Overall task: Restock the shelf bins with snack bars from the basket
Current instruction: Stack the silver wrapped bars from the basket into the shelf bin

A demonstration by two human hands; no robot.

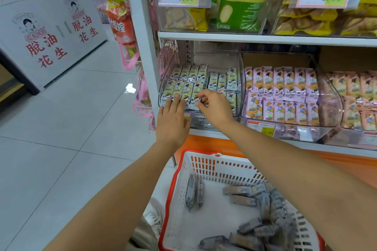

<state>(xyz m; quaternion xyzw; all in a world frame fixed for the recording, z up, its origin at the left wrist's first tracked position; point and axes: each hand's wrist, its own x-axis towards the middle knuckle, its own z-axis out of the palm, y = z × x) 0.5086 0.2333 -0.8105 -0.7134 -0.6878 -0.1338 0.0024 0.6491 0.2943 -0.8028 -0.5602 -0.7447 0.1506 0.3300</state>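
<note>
While both hands work at the clear bin (216, 60) on the lower shelf, restock looks roughly midway. Left hand (172, 117): fingers straight, laid flat on the front row of green snack bars (189, 79), steadying them. Right hand (215, 107): fingers curled, pinching one bar (197, 101) at that row's right end, apparently seating it upright. Bin's left half has two tight rows; right half is looser, gaps visible, room for more. Basket (214, 166) below holds a pile of grey-wrapped bars (271, 201) on its right side, plus two loose bars (190, 192) by the left wall, so plenty left to shelve. Neighbouring pink bars (285, 91) look fully stocked.
</note>
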